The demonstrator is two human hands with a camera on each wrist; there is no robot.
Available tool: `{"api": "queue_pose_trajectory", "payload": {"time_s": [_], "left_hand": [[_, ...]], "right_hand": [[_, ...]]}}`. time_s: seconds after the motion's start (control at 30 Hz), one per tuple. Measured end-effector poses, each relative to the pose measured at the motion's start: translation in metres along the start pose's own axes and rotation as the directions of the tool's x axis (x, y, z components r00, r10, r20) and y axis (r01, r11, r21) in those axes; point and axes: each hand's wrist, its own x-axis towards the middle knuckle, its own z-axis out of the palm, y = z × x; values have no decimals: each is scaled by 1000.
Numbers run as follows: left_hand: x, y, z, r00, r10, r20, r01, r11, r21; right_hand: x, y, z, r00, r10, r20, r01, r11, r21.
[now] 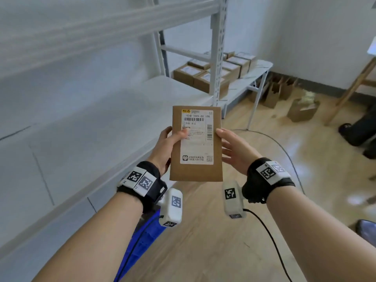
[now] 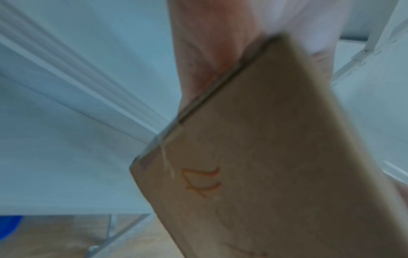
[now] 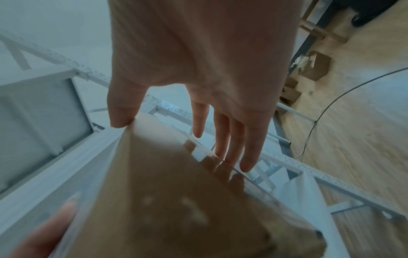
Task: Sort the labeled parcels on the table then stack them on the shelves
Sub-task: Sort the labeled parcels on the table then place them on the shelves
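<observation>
A flat brown parcel (image 1: 196,144) stands upright in the air between both hands, the left hand (image 1: 165,148) pinching its left edge with thumb across the label, the right hand (image 1: 234,150) open, fingers straight, against its right edge.

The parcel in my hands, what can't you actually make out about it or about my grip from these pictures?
- Parcel label, head view: small address lines too fine to read; the left hand thumb covers part.
- Left hand fingers behind the parcel: hidden in the head view, blurred in the left wrist view.
- Right hand: thumb touches the edge; whether the straight fingers touch the back is unclear, right wrist view blurred.
- Parcel's thickness and contents: not shown.
</observation>
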Motion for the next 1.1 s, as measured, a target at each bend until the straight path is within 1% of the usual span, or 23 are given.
{"api": "queue_pose_trajectory", "payload": {"time_s": [0.07, 0.2, 0.33, 0.47, 0.6, 0.67, 0.83, 0.97, 1.1], "left_hand": [[20, 1, 38, 1000, 1, 31, -1, 1000, -4], [58, 6, 100, 995, 2, 97, -7, 998, 56], [99, 12, 152, 989, 9, 148, -20, 997, 73], [154, 23, 200, 982, 12, 188, -22, 998, 52], [227, 46, 244, 981, -3, 196, 8, 1000, -23], [268, 63, 266, 979, -21, 204, 34, 998, -56], [365, 109, 306, 981, -14, 192, 24, 998, -49], [432, 131, 323, 979, -3, 205, 13, 999, -48], [480, 139, 325, 988, -31, 150, 35, 999, -23]], "right_hand": [[1, -7, -36, 1000, 10, -11, -10, 1000, 17], [12, -22, -96, 996, -9, -92, 13, 998, 53], [35, -39, -143, 983, -29, -184, 53, 991, 126], [73, -61, -188, 966, -29, -256, 66, 989, 134], [126, -97, -237, 951, -45, -307, 88, 988, 126], [158, -119, -261, 953, -48, -300, 86, 990, 114], [251, -184, -309, 957, -33, -287, 49, 998, 48], [315, -215, -327, 953, -34, -300, 41, 999, 17], [371, -230, -340, 958, 24, -286, -20, 1000, 19]]}}
